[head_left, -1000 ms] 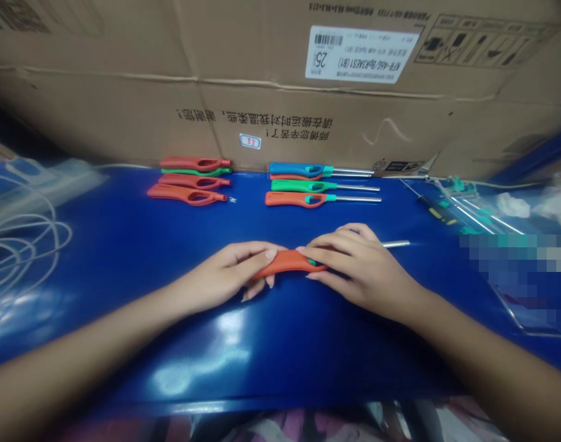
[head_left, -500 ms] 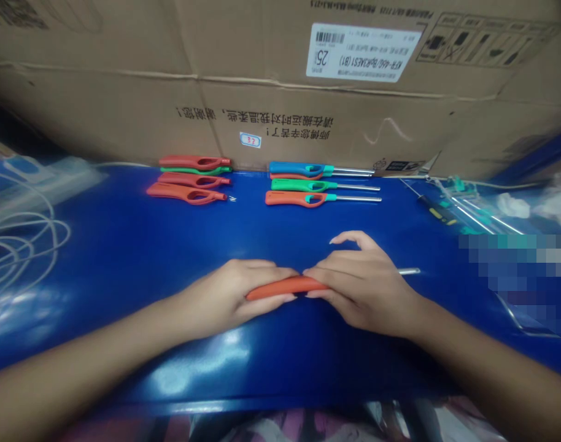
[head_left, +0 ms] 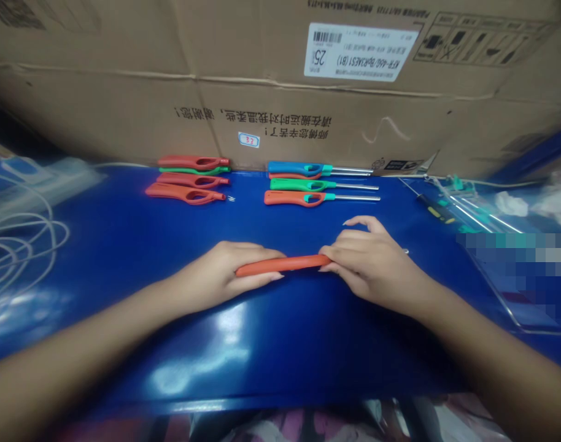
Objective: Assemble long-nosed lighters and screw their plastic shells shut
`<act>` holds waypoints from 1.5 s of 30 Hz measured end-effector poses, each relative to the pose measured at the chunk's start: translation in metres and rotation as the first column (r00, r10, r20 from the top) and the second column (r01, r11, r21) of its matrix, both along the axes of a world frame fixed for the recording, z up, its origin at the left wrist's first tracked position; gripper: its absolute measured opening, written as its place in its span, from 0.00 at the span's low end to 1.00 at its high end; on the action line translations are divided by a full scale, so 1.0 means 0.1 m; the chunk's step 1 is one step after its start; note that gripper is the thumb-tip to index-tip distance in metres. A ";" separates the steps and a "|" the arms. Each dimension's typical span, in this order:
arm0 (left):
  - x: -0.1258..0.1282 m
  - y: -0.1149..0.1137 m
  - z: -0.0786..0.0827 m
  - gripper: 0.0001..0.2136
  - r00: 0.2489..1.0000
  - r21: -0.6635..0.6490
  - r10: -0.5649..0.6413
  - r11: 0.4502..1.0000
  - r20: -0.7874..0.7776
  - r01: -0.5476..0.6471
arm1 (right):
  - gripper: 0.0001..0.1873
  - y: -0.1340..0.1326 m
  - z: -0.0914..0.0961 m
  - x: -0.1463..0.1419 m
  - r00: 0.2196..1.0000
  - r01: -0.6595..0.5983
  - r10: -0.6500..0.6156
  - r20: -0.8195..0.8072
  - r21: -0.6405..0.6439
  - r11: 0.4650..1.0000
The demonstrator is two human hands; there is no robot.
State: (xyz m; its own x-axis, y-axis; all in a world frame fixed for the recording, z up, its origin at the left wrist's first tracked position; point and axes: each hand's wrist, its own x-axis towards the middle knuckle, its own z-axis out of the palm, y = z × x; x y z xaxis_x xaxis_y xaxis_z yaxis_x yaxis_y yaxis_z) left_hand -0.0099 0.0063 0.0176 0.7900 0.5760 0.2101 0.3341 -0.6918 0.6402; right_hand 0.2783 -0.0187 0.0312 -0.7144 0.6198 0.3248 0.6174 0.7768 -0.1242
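Observation:
Between my hands an orange gas lighter is held edge-up over the blue table. My left hand wraps the butt of its handle, thumb along the near side. My right hand pinches the other end of the body, index finger lifted and bent. Most of its metal tube is hidden behind that hand; only a small tip shows past it. Beyond lie lighters with metal tubes: an orange one, a green one and a blue one. Tubeless orange and green handles lie to their left.
A large cardboard box stands along the back of the blue table. White cable loops lie at the left. A screwdriver, metal tubes and white crumpled material are at the right.
Both hands have moved the lighter slightly up and away from me. They are farther apart on it now, so more of its orange body shows and less of the tube.

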 end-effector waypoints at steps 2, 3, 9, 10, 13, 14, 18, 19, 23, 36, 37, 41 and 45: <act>0.00 0.00 -0.02 0.12 1.000 0.023 0.019 1.000 0.007 -0.020 | 0.10 0.00 0.01 0.00 1.000 -0.006 0.006 -0.017 -0.003 1.000; 0.00 0.00 -0.02 0.12 0.999 0.041 0.042 0.998 0.011 -0.043 | 0.09 0.01 0.01 0.00 1.000 -0.006 0.005 -0.022 -0.010 1.000; -0.05 0.03 -0.01 0.11 0.984 0.158 0.165 0.972 0.072 -0.175 | 0.07 0.09 -0.04 0.06 0.992 0.100 -0.101 -0.077 -0.008 0.995; -0.05 0.03 0.00 0.11 0.986 0.157 0.148 0.975 0.075 -0.158 | 0.06 0.10 -0.04 0.07 0.991 0.111 -0.112 -0.079 -0.012 0.994; -0.08 0.04 0.01 0.11 0.995 0.132 0.077 0.988 0.063 -0.085 | 0.06 0.12 -0.03 0.09 0.991 0.109 -0.112 -0.068 -0.038 0.993; -0.08 0.05 0.01 0.11 0.996 0.128 0.060 0.989 0.064 -0.068 | 0.06 0.12 -0.02 0.09 0.992 0.108 -0.111 -0.063 -0.043 0.993; -0.09 0.06 -0.01 0.13 0.996 0.143 0.039 0.988 0.085 -0.051 | 0.07 0.11 0.03 0.09 0.991 0.120 -0.122 -0.062 -0.022 0.992; -0.09 0.06 -0.02 0.13 0.995 0.147 0.040 0.988 0.086 -0.052 | 0.08 0.11 0.03 0.10 0.991 0.118 -0.118 -0.060 -0.006 0.993; -0.10 0.05 -0.01 0.13 0.997 0.157 0.029 0.987 0.075 -0.040 | 0.08 0.10 0.03 0.11 0.996 0.083 -0.082 -0.034 0.052 0.995; -0.07 0.04 -0.03 0.14 0.996 0.172 0.055 0.983 0.067 -0.065 | 0.02 0.10 -0.01 0.05 0.993 0.062 -0.053 -0.107 0.087 0.994; -0.06 0.04 -0.03 0.14 0.997 0.164 0.046 0.985 0.060 -0.055 | 0.02 0.09 -0.01 0.04 0.992 0.064 -0.054 -0.115 0.088 0.994; -0.06 0.03 -0.03 0.13 0.995 0.173 0.089 0.980 0.040 -0.094 | 0.02 0.06 -0.01 0.03 0.986 0.098 -0.087 -0.141 0.075 0.992; -0.05 0.03 -0.02 0.13 0.983 0.199 0.182 0.964 -0.010 -0.176 | 0.02 0.06 -0.04 0.02 0.985 0.111 -0.101 -0.140 0.066 0.992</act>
